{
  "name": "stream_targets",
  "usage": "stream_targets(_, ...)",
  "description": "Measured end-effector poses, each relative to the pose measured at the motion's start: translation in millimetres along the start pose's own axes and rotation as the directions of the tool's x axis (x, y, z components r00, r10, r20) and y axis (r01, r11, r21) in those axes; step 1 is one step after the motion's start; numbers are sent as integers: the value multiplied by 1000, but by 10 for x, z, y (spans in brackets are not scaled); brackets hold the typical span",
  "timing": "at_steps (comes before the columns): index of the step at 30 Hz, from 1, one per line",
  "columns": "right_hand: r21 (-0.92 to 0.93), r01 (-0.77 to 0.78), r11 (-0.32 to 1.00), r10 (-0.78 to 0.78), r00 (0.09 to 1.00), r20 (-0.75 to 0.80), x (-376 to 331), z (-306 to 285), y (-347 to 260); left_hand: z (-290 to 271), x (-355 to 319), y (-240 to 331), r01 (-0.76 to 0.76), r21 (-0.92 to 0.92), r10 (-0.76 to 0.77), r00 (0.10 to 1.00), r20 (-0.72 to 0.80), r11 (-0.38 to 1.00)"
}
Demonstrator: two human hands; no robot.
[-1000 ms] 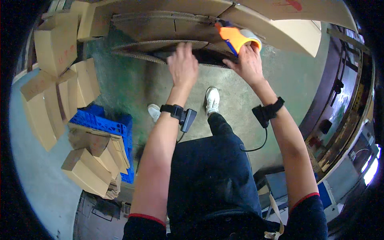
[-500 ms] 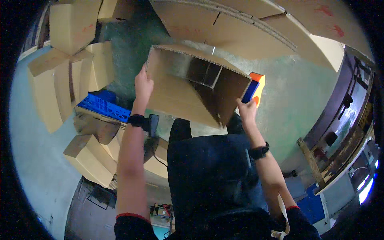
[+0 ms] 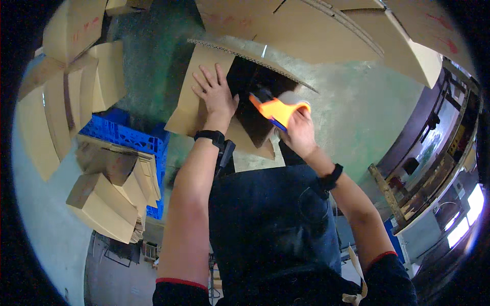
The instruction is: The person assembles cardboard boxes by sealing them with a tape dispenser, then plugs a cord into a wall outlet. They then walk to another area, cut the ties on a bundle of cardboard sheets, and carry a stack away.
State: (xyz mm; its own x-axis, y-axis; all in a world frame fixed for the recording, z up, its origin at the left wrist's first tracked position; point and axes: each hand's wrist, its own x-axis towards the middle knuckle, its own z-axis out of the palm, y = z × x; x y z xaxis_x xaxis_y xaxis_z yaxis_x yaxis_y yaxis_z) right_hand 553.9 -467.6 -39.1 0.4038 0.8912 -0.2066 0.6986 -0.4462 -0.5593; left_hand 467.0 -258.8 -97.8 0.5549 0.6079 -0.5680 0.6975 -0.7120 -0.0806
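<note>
A brown cardboard box stands in front of me with its top partly folded in and a dark gap at its right. My left hand lies on its left flap, palm down and fingers spread. In my right hand is an orange tape dispenser with a blue part at its handle. The dispenser is tilted over the gap, its front end close to my left thumb. Whether its tape touches the cardboard is hard to tell.
Large cardboard sheets stretch across the far side. At the left, several folded cartons lean by a blue plastic crate, with more folded cardboard nearer me. A wooden post and rack stand at the right.
My left hand has left the box's side edge and now presses on a folded flap. My right hand has swung the tape dispenser from the box's right side in over its top.
</note>
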Motion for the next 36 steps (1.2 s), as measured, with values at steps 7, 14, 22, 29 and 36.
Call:
stream_targets(7, -202, -31, 979, 60, 989, 139, 915, 776, -34, 143, -343, -926, -419, -239, 443, 894, 58, 876)
stream_targets(14, -225, 8, 974, 20, 993, 120, 908, 720, 136, -244, -986, -1131, -490, -13, 489, 871, -41, 871)
stream_targets(22, -34, 359, 933, -360, 921, -146, 1218, -661, -50, -24, -43, -671, -27, -78, 8, 970, -242, 997)
stream_targets(29, 82, 42, 996, -13, 946, -324, 1057, 173, 61, 393, -175, -536, 298, -565, -403, 913, -68, 770)
stream_targets(36, 44, 14, 999, 1, 942, -336, 774, 824, 124, 369, -252, -478, 36, -567, -280, 895, -348, 823)
